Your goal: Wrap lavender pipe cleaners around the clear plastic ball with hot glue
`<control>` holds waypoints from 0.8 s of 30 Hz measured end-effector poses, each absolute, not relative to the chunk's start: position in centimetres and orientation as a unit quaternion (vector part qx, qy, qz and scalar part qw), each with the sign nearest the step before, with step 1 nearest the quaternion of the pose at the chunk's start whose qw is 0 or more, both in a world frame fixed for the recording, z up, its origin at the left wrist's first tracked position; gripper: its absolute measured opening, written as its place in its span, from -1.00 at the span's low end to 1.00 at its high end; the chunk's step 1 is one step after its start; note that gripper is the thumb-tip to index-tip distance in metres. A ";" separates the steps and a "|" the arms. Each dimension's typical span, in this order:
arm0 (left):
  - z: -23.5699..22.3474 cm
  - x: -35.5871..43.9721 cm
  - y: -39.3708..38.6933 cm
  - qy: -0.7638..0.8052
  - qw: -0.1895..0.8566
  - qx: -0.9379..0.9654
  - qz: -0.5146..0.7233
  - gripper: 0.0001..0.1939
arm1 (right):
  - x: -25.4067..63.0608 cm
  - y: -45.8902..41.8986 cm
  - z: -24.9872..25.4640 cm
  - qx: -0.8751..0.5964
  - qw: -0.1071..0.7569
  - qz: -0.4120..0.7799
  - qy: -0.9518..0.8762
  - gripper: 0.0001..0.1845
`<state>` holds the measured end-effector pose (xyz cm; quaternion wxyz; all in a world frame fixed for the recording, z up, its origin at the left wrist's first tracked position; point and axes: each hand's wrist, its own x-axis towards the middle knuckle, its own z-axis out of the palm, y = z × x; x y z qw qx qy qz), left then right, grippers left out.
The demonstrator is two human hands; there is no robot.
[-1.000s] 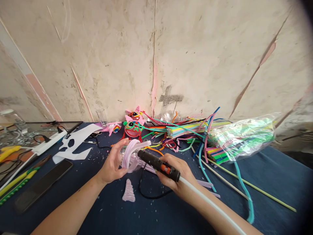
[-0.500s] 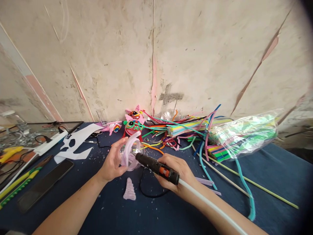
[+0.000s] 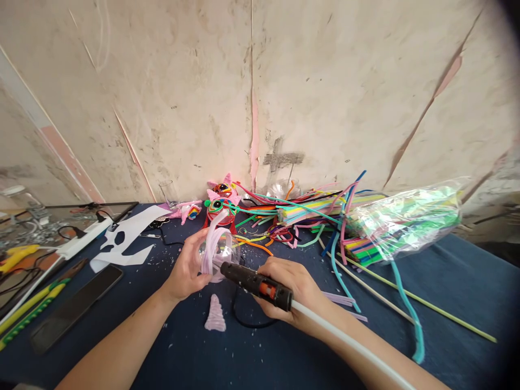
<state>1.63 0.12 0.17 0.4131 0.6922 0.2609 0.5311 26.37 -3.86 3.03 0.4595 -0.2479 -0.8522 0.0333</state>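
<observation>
Head view: burns are judged possible, since the tip of the glue gun [image 3: 255, 284] is pointed towards the left hand [image 3: 189, 268], by whose fingers the clear shell [image 3: 233, 251] and lilac strips [image 3: 208, 253] are gripped. Strips could be bonded askew if the shell is tilted or the tip knocked. By the fingers of the right hand [image 3: 290, 287], at four o'clock from the shell, the glue gun is gripped; its aim could be disturbed if the long white stick [image 3: 345, 336] is snagged.

Containers: coloured stems [image 3: 361, 252] are partly enclosed by a clear bag [image 3: 426, 219] at three o'clock on the bench [image 3: 467, 276]. At eleven o'clock a drinking glass [image 3: 167, 192] is noted, contents unconfirmed.
</observation>
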 end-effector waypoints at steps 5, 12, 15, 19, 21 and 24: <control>-0.1 1.4 0.2 0.257 0.407 0.701 0.526 -0.19 | 26.3 -3.7 2.8 -0.262 0.477 0.034 -0.838 -0.96; -0.2 1.4 0.2 0.264 0.404 0.704 0.521 -0.20 | 26.3 -3.9 2.9 -0.249 0.447 0.052 -0.857 -0.96; -0.1 1.6 0.2 0.264 0.410 0.699 0.523 -0.20 | 26.3 -3.8 2.9 -0.246 0.451 0.052 -0.856 -0.96; 0.1 1.6 0.3 0.259 0.411 0.698 0.527 -0.18 | 26.4 -3.7 3.0 -0.254 0.474 0.041 -0.842 -0.96; 0.0 1.5 0.3 0.260 0.412 0.698 0.525 -0.18 | 26.4 -3.8 3.1 -0.252 0.464 0.048 -0.848 -0.95; 0.0 1.4 0.3 0.265 0.409 0.699 0.523 -0.19 | 26.4 -3.9 3.2 -0.251 0.451 0.053 -0.855 -0.96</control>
